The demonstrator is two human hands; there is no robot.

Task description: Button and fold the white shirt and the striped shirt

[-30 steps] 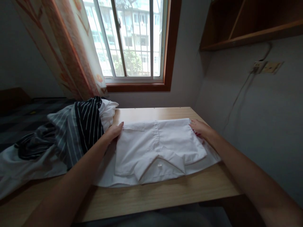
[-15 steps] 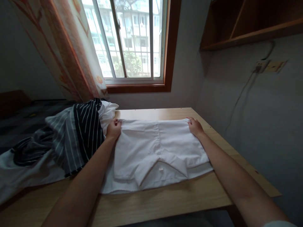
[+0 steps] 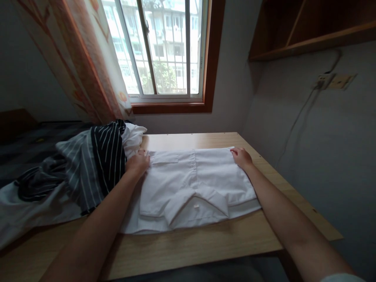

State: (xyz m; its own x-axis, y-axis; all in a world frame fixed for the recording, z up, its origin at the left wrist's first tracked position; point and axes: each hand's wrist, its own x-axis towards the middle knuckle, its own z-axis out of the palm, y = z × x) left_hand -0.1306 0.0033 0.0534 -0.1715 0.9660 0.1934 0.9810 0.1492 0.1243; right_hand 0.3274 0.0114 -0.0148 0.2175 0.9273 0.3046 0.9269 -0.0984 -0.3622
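Observation:
A white collared shirt (image 3: 176, 180) lies folded on the wooden table (image 3: 223, 243), its collar toward me and a chest pocket near the far left. My left hand (image 3: 138, 161) is at the shirt's far left corner, fingers closed on the cloth edge. At the far right corner, my right hand (image 3: 242, 157) pinches the fabric between thumb and fingers. Both forearms run along the shirt's sides.
A heap of clothes, with a black and grey striped garment (image 3: 107, 156) on top, lies left of the shirt. Behind the table are a window (image 3: 164, 51) and a patterned curtain (image 3: 88, 58). A wooden shelf (image 3: 311, 43) and a wall socket (image 3: 324, 81) are at right.
The shirt has shifted slightly left and its near edge sits a little farther from me. My left hand has moved slightly left and down; my right hand stays at its corner.

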